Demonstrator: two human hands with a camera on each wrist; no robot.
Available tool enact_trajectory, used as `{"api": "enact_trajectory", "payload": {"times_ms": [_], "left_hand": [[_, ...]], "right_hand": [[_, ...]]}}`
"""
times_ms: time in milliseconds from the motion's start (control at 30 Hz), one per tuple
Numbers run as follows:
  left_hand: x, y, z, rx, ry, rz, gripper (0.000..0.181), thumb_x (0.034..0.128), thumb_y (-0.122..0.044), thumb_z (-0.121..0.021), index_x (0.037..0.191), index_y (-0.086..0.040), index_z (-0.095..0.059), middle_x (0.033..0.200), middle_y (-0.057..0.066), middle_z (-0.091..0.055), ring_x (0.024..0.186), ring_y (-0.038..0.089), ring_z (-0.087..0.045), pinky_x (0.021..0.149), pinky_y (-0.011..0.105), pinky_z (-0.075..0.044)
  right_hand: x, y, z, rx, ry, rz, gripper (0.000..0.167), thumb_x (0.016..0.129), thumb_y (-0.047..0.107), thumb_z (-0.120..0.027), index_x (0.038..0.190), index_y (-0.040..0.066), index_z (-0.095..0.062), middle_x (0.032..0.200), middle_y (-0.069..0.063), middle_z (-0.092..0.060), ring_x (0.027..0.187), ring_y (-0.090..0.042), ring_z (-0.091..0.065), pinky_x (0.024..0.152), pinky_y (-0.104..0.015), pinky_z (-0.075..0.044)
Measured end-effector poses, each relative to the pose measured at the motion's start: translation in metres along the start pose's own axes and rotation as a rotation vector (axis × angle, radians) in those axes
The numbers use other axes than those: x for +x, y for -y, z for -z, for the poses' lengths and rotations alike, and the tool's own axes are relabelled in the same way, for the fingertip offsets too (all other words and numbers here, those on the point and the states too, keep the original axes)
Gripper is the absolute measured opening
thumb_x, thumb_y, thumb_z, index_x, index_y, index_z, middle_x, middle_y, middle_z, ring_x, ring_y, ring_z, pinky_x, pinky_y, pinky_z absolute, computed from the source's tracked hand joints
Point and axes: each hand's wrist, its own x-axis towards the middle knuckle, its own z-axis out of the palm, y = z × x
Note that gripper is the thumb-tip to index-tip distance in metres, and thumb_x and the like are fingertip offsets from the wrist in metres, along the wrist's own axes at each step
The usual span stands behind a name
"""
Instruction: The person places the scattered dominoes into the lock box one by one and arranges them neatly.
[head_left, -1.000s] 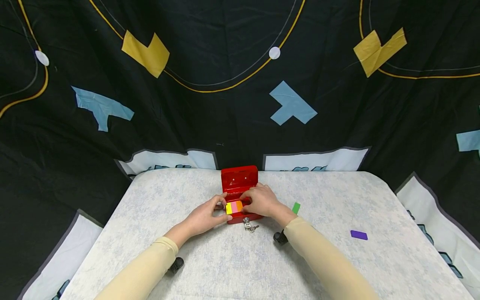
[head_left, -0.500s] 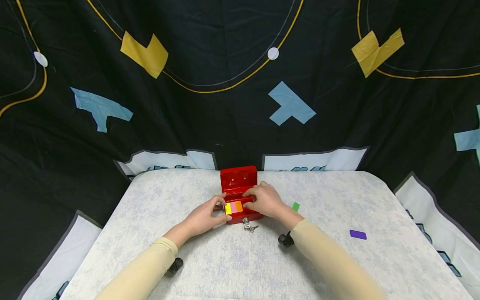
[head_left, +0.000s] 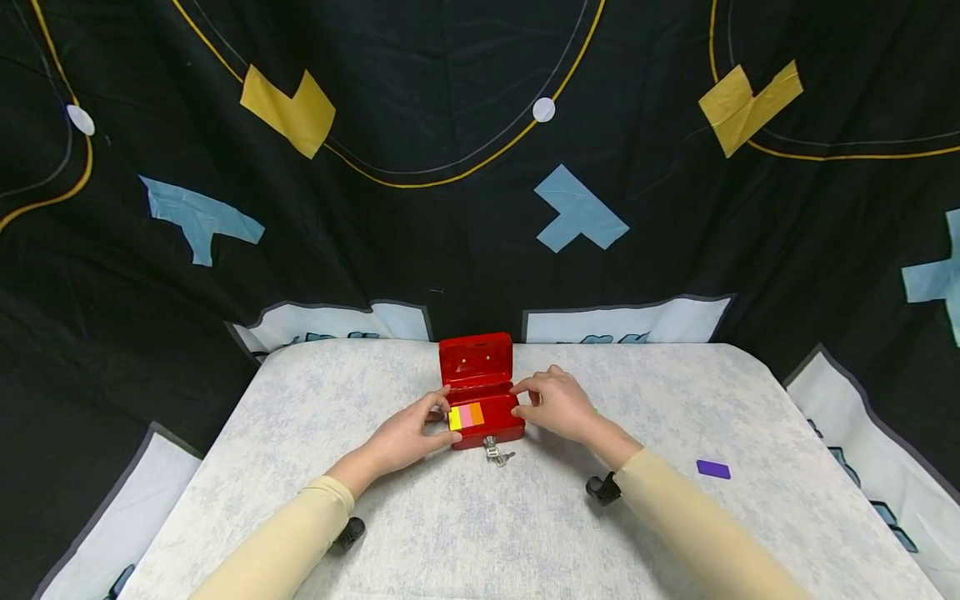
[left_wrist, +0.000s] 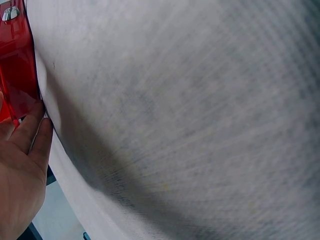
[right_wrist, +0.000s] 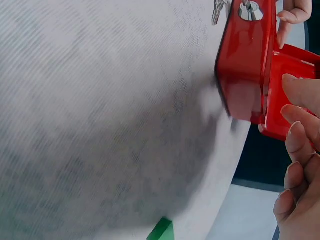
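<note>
A small red cash box (head_left: 504, 412) stands with its lid (head_left: 476, 360) raised at the back. Side by side in its left part lie yellow (head_left: 454, 418), pink (head_left: 466, 415) and orange (head_left: 477, 413) blocks. My left hand (head_left: 397, 433) holds the box's left end, thumb at the front corner and fingertips at the side and back. Beside the box's right edge is my right hand (head_left: 558, 406), its fingers loosely bent with nothing between them. Keys (head_left: 500, 457) hang from the front lock.
A purple block (head_left: 713, 469) lies to the right on the pale patterned cloth (head_left: 420, 533). The green block (right_wrist: 161, 230) shows in the right wrist view; in the head view my right hand mostly hides it. Behind the table hangs a black curtain (head_left: 420, 250).
My right hand has drawn back from the blocks inside the box to its right edge. The left hand stays at the left end, and the blocks keep their places.
</note>
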Motion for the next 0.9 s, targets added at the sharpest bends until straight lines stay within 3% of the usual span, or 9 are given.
{"api": "enact_trajectory", "payload": {"times_ms": [467, 900], "left_hand": [[-0.001, 0.000, 0.000, 0.009, -0.009, -0.004, 0.042, 0.0885, -0.049, -0.078, 0.114, -0.024, -0.055, 0.163, -0.005, -0.036, 0.124, 0.018, -0.057, 0.101, 0.048, -0.046], [-0.001, -0.003, 0.001, 0.006, -0.012, -0.008, 0.040, 0.0899, -0.043, -0.078, 0.115, -0.022, -0.055, 0.162, -0.003, -0.038, 0.125, 0.018, -0.058, 0.101, 0.048, -0.045]], "right_hand": [[-0.019, -0.021, 0.013, 0.045, -0.028, -0.040, 0.037, 0.089, 0.034, -0.080, 0.121, 0.016, -0.076, 0.071, 0.010, -0.052, 0.078, -0.016, -0.041, 0.069, -0.035, -0.034], [-0.037, -0.040, 0.014, 0.060, -0.055, -0.083, 0.041, 0.089, 0.033, -0.079, 0.126, 0.015, -0.073, 0.084, 0.011, -0.058, 0.082, -0.016, -0.043, 0.073, -0.036, -0.035]]}}
